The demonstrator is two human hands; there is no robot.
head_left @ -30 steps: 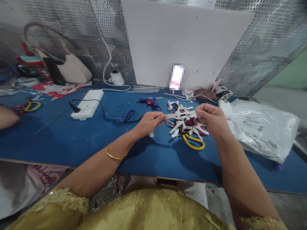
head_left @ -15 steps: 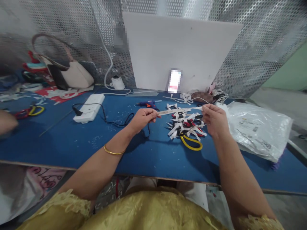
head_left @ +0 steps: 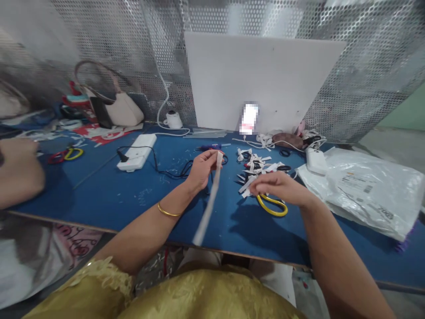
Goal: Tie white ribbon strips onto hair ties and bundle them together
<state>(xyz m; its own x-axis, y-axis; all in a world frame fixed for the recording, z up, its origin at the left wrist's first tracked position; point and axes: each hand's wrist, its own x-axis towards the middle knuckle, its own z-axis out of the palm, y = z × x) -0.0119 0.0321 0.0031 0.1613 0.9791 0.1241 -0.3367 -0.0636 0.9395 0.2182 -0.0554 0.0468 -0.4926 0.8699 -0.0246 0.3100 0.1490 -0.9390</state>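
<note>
My left hand (head_left: pixel 202 168) pinches the top end of a white ribbon strip (head_left: pixel 210 204), which hangs down blurred toward the table's front edge. My right hand (head_left: pixel 279 186) is low over the blue table (head_left: pixel 116 199), fingers curled at the yellow-handled scissors (head_left: pixel 272 207) under a pile of cut white and black ribbon pieces (head_left: pixel 257 168). Whether it grips the scissors I cannot tell.
A white power strip (head_left: pixel 137 152) with a black cord, a blue glue gun (head_left: pixel 210 147), a white board (head_left: pixel 265 84) against perforated metal, a plastic bag (head_left: pixel 361 186), a beige handbag (head_left: pixel 119 110). Another person's arm (head_left: pixel 20 173) and other scissors (head_left: pixel 68 154) are at the left.
My right hand let go of the strip's right end and dropped to the scissors by the pile. The strip now dangles from my left hand. The view shifted right.
</note>
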